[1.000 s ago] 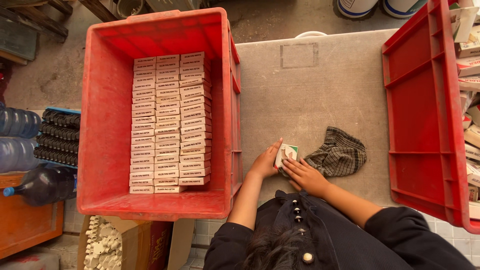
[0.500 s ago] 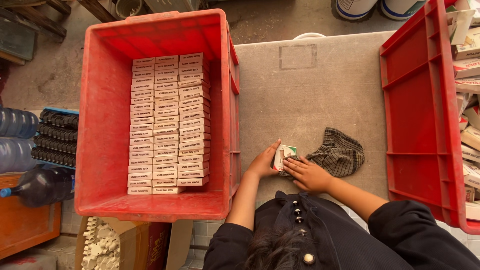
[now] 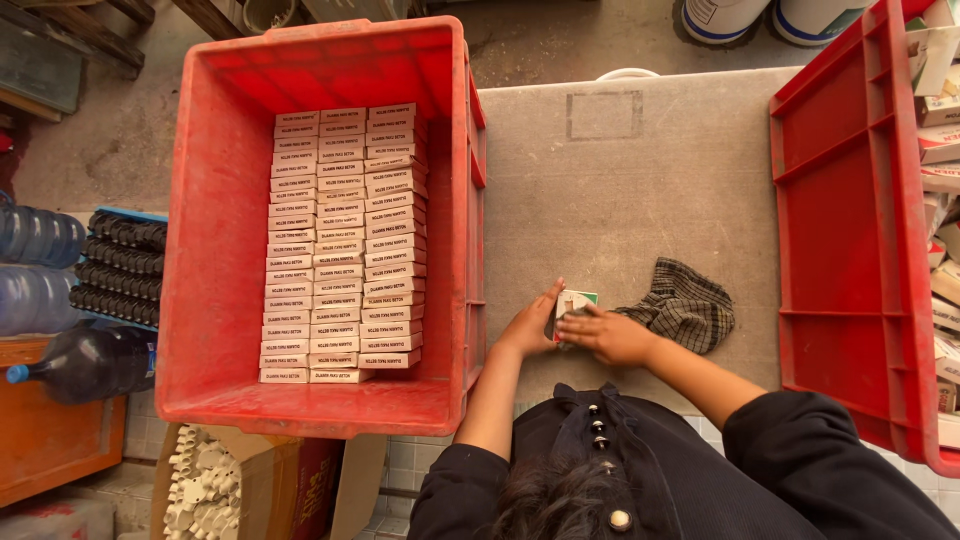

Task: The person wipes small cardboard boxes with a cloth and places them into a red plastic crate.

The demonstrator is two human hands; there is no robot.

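Note:
A small white box with green and red print [image 3: 578,301] rests on the grey table [image 3: 620,190] near its front edge. My left hand [image 3: 530,326] grips its left side. My right hand [image 3: 610,335] lies over its right side and top, fingers spread across it. Just right of the box lies a crumpled dark checked cloth [image 3: 682,304], touching my right hand. To the left stands a red crate [image 3: 210,200] holding three neat rows of several small pale boxes [image 3: 340,245] on edge.
A second red crate [image 3: 850,230] at the right holds loose white boxes [image 3: 945,150]. Large water bottles [image 3: 40,260] and a black ridged stack [image 3: 120,270] sit at the left. A cardboard box of white plastic parts [image 3: 205,480] stands below. Buckets [image 3: 740,15] stand behind the table.
My right hand has slid up and left over the small box, covering more of it. My left hand stays on the box's left side. The view shifted slightly.

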